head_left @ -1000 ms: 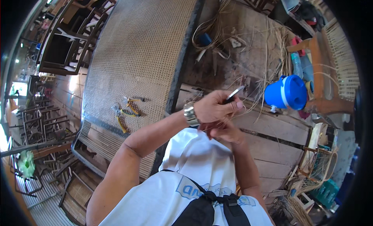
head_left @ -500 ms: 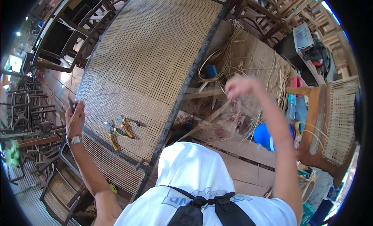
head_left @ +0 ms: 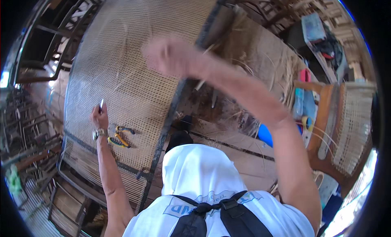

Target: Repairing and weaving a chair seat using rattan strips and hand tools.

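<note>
Two bare hands, one bladed tool, two pliers and one wristwatch were counted at the cane panel, which was set ahead and to the left of the person. The bladed tool was gripped in the left hand, fingers curled closed around its dark handle, blade pointed away from the body; the hand was held near the panel's left edge, toward the near left corner, contact with the weave not told. The right hand was blurred, held over the farther half with the forearm crossed over the right edge; finger opening and any hold could not be told. The two yellow-and-black pliers were laid close together near the near edge, right of the left wrist, where the wristwatch was worn. The panel was woven in an open mesh and bounded by a dark frame; past the near crossbar, parallel strands were left uncrossed. Along the right edge, plank floor was seen, with one blue jug, partly covered by the right forearm, and one wooden chair placed beyond. Woven mesh was left exposed between the hands.
</note>
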Tool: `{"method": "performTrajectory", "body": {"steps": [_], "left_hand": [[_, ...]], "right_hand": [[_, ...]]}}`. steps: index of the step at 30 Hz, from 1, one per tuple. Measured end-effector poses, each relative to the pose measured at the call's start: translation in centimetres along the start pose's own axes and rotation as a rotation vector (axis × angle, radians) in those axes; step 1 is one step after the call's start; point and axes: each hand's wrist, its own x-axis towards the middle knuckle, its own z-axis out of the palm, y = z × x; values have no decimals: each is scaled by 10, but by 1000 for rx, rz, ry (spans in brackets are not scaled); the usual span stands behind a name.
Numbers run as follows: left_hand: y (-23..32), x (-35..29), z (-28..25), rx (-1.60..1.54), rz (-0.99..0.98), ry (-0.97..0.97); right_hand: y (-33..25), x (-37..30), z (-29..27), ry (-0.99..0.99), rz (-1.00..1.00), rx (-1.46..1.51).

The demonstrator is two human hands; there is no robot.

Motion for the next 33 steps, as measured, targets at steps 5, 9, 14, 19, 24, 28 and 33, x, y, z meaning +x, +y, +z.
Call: {"method": "performTrajectory", "body": {"steps": [5, 9, 14, 19, 24, 28, 33], "left_hand": [[15, -36, 8, 14, 89, -94], [33, -66, 2, 2, -104, -312], [26, -85, 1, -73, -317, -344], [55, -73, -17, -114, -321, -292], [74, -64, -45, -58, -334, -237], [96, -59, -52, -149, -323, -260], [166, -27, -22, -467, -235, -272]], "right_hand": [[-39, -225, 50, -643, 757, 301], [-45, -292, 55, -386, 1119, 319], [-21, -262, 67, -179, 1147, 285], [18, -202, 96, -275, 1320, 109], [63, -204, 132, -518, 1425, -6], [65, -228, 143, -340, 1164, -293], [76, -261, 112, 141, 856, -228]]}}
